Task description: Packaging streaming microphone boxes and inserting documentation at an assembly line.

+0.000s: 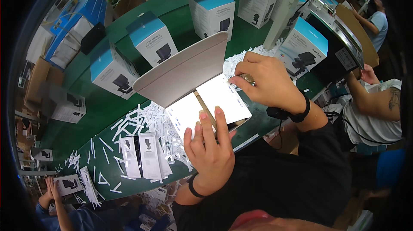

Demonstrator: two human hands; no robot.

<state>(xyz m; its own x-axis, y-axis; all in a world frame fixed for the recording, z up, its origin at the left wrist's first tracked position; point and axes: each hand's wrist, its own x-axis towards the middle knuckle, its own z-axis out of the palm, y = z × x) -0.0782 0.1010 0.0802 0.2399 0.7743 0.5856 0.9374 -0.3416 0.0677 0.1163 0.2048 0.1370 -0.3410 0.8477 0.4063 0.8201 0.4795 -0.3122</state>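
An open white carton (183, 112) stands before me, its large lid flap (185, 69) raised on the far side. Two inner flaps are folded inward, with a narrow brown gap between them. My left hand (208, 153) lies over these flaps with its fingers stretched out, pressing near the gap. Above the far right corner of the carton, my right hand (269, 78) is closed in a pinch at the right inner flap's edge. A small shiny amber-coloured piece (248, 78) shows between its fingers; its kind is unclear.
Blue-topped microphone boxes (150, 39) stand around the green table (172, 16). White paper strips (161, 123) surround the carton; printed leaflets (148, 155) lie left of it. A pale post (282, 18) rises at the right. Co-workers' arms (58, 203) show at lower left and right (374, 102).
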